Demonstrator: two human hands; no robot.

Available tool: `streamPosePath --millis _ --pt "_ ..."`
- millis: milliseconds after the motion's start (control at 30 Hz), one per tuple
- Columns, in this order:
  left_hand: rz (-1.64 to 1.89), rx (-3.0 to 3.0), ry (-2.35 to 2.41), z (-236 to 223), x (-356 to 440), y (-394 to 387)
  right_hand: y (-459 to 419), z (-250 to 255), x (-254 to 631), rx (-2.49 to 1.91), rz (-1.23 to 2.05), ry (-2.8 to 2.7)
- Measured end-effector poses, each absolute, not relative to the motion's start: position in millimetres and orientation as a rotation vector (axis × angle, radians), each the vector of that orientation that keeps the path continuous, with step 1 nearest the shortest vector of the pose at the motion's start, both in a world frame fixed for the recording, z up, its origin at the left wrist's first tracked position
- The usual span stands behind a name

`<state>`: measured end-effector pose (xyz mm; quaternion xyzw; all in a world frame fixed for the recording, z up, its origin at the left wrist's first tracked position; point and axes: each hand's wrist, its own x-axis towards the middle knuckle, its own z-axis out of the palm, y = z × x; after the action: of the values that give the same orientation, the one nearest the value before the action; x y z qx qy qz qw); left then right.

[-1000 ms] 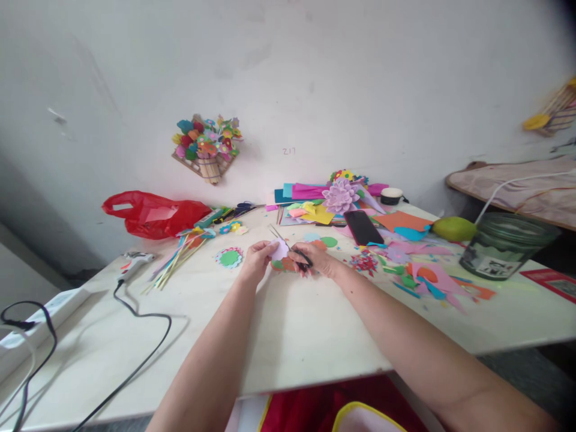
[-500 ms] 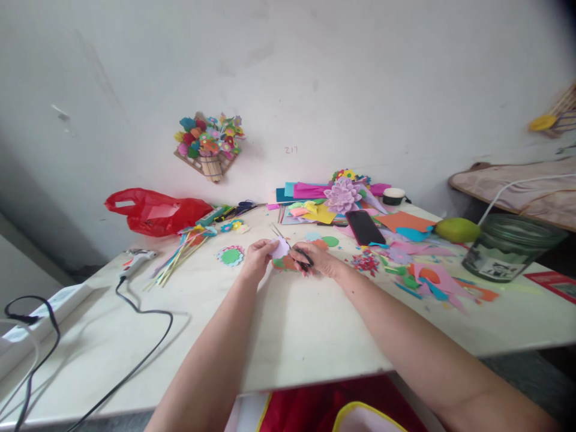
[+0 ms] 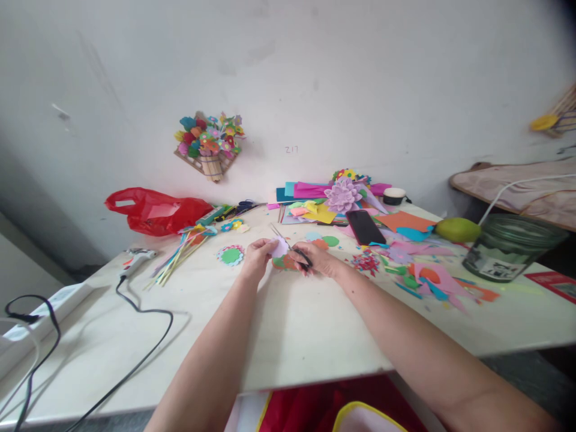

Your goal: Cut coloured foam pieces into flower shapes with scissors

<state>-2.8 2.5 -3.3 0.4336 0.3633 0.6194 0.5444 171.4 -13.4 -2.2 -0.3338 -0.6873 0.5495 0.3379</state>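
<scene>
My left hand (image 3: pixel 257 257) pinches a small pale purple paper piece (image 3: pixel 281 247) above the white table (image 3: pixel 288 324). My right hand (image 3: pixel 317 259) is closed round the black handles of a pair of scissors (image 3: pixel 294 249), whose blades point up and left into the purple piece. Green and orange paper circles (image 3: pixel 283 263) lie on the table just under my hands. A layered green paper flower (image 3: pixel 230 256) rests a little to the left of my left hand.
A glue gun (image 3: pixel 134 259) with a black cord (image 3: pixel 135 336) lies at left, a red plastic bag (image 3: pixel 155 211) behind it. Coloured sticks (image 3: pixel 180 255), paper sheets (image 3: pixel 310 201), a black phone (image 3: pixel 365 227), paper scraps (image 3: pixel 423 276), a green fruit (image 3: pixel 457 230) and a glass jar (image 3: pixel 506 246) crowd the right.
Almost nothing differs: both hands stay together on the purple piece and scissors, with only a slight shift of the view.
</scene>
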Motion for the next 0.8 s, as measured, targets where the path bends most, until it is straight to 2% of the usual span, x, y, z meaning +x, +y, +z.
streamPosePath --millis 800 --pt "1.489 1.025 0.847 -5.4 -4.0 4.3 -13.5 -1.3 169.3 -0.908 1.437 -1.745"
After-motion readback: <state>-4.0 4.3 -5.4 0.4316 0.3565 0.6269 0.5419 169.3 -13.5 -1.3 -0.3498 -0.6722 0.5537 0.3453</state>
